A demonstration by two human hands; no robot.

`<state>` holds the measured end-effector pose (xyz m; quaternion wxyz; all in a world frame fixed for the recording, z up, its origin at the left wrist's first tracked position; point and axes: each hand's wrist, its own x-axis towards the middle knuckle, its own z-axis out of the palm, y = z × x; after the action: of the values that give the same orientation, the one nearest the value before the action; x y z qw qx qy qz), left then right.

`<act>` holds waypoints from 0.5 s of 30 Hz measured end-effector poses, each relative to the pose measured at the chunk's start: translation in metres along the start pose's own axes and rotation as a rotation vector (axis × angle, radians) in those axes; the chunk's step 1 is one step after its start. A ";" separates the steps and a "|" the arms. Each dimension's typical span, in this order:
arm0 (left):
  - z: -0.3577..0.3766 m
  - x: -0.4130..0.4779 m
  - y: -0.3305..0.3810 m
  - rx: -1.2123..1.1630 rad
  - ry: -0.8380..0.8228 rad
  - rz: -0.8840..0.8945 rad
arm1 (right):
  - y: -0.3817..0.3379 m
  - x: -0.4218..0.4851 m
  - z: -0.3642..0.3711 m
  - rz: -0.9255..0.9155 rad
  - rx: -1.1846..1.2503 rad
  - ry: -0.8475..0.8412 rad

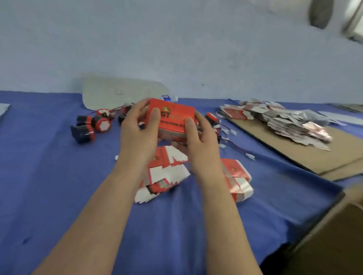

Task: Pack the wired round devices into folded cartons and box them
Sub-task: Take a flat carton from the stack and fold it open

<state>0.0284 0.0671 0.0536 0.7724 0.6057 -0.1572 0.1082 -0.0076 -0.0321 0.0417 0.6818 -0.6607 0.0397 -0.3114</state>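
Forearms are reaching forward side by side; left hand (138, 132) and right hand (199, 143) are holding the red carton (174, 115) above the blue tabletop (46, 171), each grip clamping an end, thumbs pressing its printed top.

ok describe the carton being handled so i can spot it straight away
On the blue table, look at the middle, just past two stacks of flat cartons. There the left hand and right hand hold one red carton, thumbs on its printed face. It alone is lifted off the cloth.
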 end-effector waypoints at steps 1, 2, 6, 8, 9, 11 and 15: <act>0.029 -0.007 0.009 -0.014 -0.065 0.006 | -0.012 -0.003 -0.027 -0.021 -0.010 0.087; 0.061 -0.017 0.017 -0.029 -0.142 -0.002 | -0.025 -0.007 -0.056 -0.038 -0.028 0.185; 0.192 -0.088 0.043 -0.177 -0.508 -0.115 | -0.086 -0.051 -0.186 -0.118 -0.184 0.625; 0.249 -0.137 0.056 -0.174 -0.703 -0.120 | -0.117 -0.085 -0.244 -0.161 -0.372 0.872; 0.272 -0.163 0.062 -0.127 -0.814 -0.084 | -0.130 -0.103 -0.268 -0.169 -0.460 0.976; 0.305 -0.210 0.071 -0.014 -1.047 -0.030 | -0.146 -0.135 -0.304 -0.122 -0.655 1.131; 0.325 -0.265 0.066 -0.037 -1.316 -0.177 | -0.149 -0.171 -0.323 -0.200 -0.875 1.299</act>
<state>-0.2771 -0.2255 0.0844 0.5314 0.5427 -0.5477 -0.3509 -0.3511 -0.2233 0.0784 0.1687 -0.5552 0.4894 -0.6510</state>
